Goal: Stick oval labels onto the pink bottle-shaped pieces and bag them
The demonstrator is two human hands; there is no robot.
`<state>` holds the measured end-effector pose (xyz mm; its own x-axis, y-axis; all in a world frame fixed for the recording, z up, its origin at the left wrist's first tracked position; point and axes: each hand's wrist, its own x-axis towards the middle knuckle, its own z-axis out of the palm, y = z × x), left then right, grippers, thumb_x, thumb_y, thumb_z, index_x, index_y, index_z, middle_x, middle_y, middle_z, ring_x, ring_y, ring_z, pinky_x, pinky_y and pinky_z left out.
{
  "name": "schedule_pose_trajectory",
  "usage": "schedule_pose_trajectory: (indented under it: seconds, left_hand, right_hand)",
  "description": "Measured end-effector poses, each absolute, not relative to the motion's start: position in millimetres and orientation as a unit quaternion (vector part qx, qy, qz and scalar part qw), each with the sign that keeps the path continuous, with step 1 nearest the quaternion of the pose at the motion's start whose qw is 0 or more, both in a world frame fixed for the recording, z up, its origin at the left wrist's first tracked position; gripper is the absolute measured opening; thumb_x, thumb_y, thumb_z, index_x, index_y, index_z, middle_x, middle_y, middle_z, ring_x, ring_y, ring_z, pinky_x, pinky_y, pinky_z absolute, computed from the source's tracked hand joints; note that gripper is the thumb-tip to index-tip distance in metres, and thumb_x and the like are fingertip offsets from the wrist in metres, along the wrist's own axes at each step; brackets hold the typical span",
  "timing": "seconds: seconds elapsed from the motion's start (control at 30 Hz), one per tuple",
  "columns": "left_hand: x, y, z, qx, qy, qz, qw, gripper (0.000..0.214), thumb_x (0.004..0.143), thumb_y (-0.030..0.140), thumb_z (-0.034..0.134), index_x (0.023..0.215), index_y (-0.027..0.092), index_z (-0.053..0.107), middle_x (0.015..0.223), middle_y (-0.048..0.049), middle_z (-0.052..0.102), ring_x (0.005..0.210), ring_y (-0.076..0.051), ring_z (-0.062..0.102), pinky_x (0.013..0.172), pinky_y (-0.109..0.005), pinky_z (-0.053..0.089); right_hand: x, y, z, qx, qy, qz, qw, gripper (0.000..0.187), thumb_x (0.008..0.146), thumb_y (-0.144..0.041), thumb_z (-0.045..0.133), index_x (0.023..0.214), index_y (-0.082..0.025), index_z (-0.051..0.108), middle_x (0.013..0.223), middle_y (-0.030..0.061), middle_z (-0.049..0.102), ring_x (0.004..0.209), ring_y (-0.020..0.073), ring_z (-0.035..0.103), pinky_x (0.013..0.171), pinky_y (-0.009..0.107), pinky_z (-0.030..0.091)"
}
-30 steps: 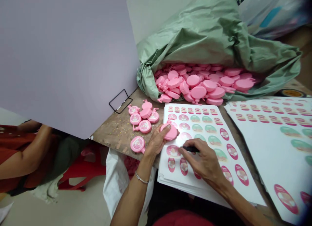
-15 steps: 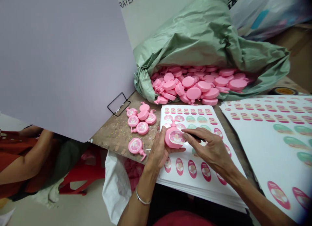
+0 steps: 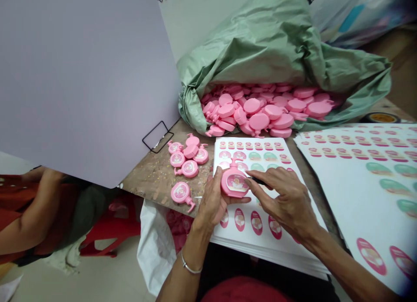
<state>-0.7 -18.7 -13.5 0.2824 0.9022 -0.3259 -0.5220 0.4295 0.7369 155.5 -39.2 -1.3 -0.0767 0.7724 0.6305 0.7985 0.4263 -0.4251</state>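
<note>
My left hand (image 3: 211, 202) is closed round a pink toy pump bottle (image 3: 233, 190), held upright with its pump at the top. An oval picture sticker (image 3: 236, 182) lies on the bottle's front. At the bottle's right edge, the thumb and forefinger of my right hand (image 3: 276, 193) touch or nearly touch the sticker. A slim black tool (image 3: 259, 181) is pinched in that hand; its exact kind is hidden by the fingers. Under both hands lies a stack of sticker sheets (image 3: 241, 237) with rows of ovals and small labels.
Several stickered pink bottles (image 3: 189, 168) lie to the left on the table. A green sack (image 3: 260, 54) spills plain pink bottles (image 3: 259, 121) at the back. More sticker sheets (image 3: 352, 198) lie right, near a tape roll (image 3: 380, 118). Another person's arm (image 3: 35, 211) shows far left.
My right thumb and forefinger have shifted slightly along the bottle's right edge. The sticker sits flatter across the front. The view has tilted a little.
</note>
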Motion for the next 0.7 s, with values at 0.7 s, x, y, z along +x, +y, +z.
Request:
schedule_pose_trajectory:
  seconds: [0.7]
  left_hand:
    - [0.2,-18.4,-12.0,0.253,0.373,0.474,0.757,0.048,0.088,0.052,0.054,0.116,0.014,0.063,0.107,-0.0134,0.069,0.096,-0.027,0.067,0.077,-0.044,0.06]
  right_hand:
    - [154.1,-38.4,-3.8,-0.543,-0.727,-0.009,0.419,0.02,0.088,-0.033,0.061,0.097,-0.019,0.071,0.068,0.0022,0.063,0.067,0.0163,0.056,0.066,0.032,0.039]
